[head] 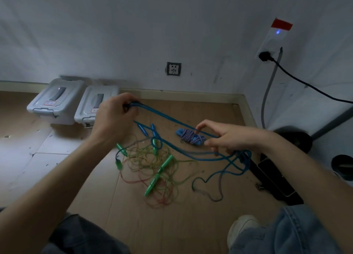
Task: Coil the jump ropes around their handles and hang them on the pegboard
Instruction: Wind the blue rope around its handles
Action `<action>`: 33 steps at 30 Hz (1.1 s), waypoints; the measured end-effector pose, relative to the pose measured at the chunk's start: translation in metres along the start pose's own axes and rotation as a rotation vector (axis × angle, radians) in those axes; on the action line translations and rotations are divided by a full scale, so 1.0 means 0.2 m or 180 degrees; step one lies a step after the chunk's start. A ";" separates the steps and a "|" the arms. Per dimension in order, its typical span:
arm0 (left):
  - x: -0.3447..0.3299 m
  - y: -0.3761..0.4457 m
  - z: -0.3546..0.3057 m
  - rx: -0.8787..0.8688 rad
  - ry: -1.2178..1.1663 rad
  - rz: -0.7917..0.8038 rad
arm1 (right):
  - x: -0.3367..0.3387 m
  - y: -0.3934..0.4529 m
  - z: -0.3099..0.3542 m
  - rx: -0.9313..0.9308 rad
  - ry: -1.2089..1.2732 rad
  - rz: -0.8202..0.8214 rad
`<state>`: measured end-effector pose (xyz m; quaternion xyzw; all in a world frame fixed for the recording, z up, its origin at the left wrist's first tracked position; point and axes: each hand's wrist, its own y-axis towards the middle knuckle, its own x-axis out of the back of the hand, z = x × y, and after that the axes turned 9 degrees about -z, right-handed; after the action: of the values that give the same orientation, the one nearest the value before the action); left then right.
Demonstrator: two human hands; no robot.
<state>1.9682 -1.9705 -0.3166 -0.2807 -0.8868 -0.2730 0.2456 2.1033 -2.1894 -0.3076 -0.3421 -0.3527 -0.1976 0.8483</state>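
Both hands hold a blue jump rope above a cardboard-covered floor [200, 225]. Closed around the rope's gathered end, the left hand [112, 118] is raised near the back of the scene, with a dark piece showing between its fingers. From there the blue rope [168, 120] runs in parallel strands down to the right hand [227, 135], whose thumb and fingers are pinched on the strands. Past that hand the rope falls in loose loops and trails onto the floor.

Directly beneath the stretched strands lies a coiled bundle [191, 137], a blue-and-white striped rope wound tightly around blue handles. Left of it sits a tangled pile of thin multicoloured ropes [152, 169] with green handles and two blue handles sticking out, overlapping the hanging blue loops.

Two grey lidded plastic boxes [57, 100] stand against the white wall behind the left hand. A wall socket [173, 69] sits above the skirting. On the right, a black cable [305, 83] runs from a plug, and dark objects lie on the floor.
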 end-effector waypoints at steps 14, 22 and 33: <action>-0.06 -0.04 -0.07 -0.0389 -0.0596 0.1282 | -0.01 0.02 0.08 0.0974 0.2251 -0.1465; 0.04 0.07 0.00 -0.0078 -0.1089 0.0371 | -0.09 0.03 -0.03 0.0454 -0.0611 -0.0674; -0.13 -0.23 -0.07 0.0373 -0.1237 0.2969 | 0.01 -0.05 0.16 0.1210 0.3182 -0.0472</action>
<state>1.9619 -2.0200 -0.3378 -0.6782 -0.7101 -0.0268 0.1872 2.0834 -2.1725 -0.2855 -0.0211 0.0412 -0.3283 0.9434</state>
